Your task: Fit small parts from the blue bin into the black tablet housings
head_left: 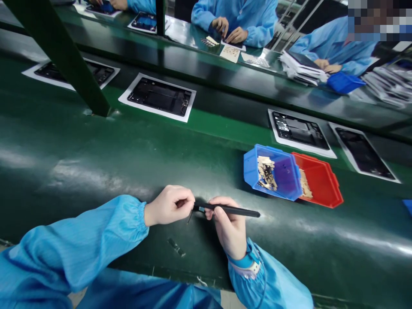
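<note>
My right hand [230, 223] is closed around a pair of black tweezers [241, 211], held like a pen with the tip toward the left. My left hand [172, 205] is closed in a pinch just beside that tip. From its fingertips hangs a small thin dark strip [189, 217], too small to make out well. Both hands are above the green bench, near its front edge. To the right of my right hand stands a blue bin [286, 180] holding small cream and black pieces.
A red bin [325, 182] with cream pieces touches the blue one. Behind lie open tablet-like devices [159, 96] on white sheets. A green post [64, 56] slants down at the left. Co-workers' hands [230, 32] work across the bench. A clear scrap [176, 247] lies near me.
</note>
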Motion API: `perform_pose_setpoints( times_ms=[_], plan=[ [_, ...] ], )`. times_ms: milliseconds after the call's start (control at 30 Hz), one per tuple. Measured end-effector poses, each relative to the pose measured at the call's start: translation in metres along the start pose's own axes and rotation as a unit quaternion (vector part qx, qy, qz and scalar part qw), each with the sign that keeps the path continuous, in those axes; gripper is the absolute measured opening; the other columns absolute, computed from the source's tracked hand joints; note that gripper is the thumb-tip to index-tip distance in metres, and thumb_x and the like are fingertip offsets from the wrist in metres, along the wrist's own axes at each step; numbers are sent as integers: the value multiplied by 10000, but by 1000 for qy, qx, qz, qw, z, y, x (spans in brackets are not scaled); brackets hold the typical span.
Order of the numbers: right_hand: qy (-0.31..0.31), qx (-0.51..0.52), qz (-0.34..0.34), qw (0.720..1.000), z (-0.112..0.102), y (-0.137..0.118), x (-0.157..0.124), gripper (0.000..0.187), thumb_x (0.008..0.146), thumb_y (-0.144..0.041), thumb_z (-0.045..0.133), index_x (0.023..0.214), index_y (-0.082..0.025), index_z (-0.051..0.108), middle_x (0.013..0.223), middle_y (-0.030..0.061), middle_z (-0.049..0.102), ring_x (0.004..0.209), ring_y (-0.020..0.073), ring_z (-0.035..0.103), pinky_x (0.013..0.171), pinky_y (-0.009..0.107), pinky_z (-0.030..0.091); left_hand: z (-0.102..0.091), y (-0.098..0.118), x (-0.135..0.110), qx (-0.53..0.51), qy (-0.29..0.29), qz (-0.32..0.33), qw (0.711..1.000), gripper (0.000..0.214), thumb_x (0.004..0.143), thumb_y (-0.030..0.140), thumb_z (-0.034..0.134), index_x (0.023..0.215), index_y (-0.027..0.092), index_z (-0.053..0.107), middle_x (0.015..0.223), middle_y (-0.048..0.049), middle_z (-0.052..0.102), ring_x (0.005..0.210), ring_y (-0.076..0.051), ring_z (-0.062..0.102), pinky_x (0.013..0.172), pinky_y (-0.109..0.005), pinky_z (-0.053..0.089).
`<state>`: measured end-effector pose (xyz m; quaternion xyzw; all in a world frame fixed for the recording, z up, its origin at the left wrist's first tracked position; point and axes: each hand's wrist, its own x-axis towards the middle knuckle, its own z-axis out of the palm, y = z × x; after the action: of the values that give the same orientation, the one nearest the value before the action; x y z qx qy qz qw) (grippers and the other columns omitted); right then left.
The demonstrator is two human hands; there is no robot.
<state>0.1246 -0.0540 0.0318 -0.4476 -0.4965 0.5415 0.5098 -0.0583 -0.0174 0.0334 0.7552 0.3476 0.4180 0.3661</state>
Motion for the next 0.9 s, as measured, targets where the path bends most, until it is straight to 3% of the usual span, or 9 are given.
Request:
perform_pose_setpoints(
  times_ms=[333, 500, 600, 700, 900],
  plan=[
    [-2, 22, 5, 1000, 2, 0, 1, 143, 844, -333, 600, 898, -208, 641, 711, 1, 620, 600, 111, 575, 563, 240, 479, 1, 1, 0, 14, -17, 0, 1000, 196, 775, 106, 435, 596, 164, 494, 529, 33, 507, 480, -69, 437, 491, -179, 334],
    [35, 18, 14, 999, 2, 4, 6, 144, 813, -327, 636, 877, -199, 654, 685, 1, 615, 588, 117, 574, 559, 251, 477, -9, -13, 7, 171, -36, 41, 984, 273, 841, 181, 349, 665, 168, 556, 638, -23, 602, 589, -138, 528, 611, -254, 394],
    [65, 47, 24, 996, 1, 1, 12, 144, 792, -333, 653, 851, -201, 650, 664, -5, 612, 573, 115, 556, 549, 252, 462, -19, -24, 14, 236, -54, -24, 970, 362, 882, 218, 282, 646, 174, 554, 634, -24, 606, 619, -154, 548, 649, -274, 393],
    [78, 67, 20, 995, -1, -2, 17, 148, 783, -340, 658, 838, -203, 644, 643, -6, 616, 571, 116, 541, 552, 251, 437, -23, -29, 19, 233, -60, -80, 967, 403, 911, 244, 245, 655, 175, 547, 635, -18, 595, 646, -155, 556, 662, -270, 388],
    [41, 98, 33, 994, -4, 2, 23, 164, 758, -328, 691, 828, -184, 652, 626, -3, 624, 565, 114, 506, 543, 244, 379, -15, -28, 22, 261, -44, -63, 962, 361, 911, 230, 289, 644, 173, 525, 655, -14, 586, 646, -142, 552, 631, -247, 374]
  ],
)
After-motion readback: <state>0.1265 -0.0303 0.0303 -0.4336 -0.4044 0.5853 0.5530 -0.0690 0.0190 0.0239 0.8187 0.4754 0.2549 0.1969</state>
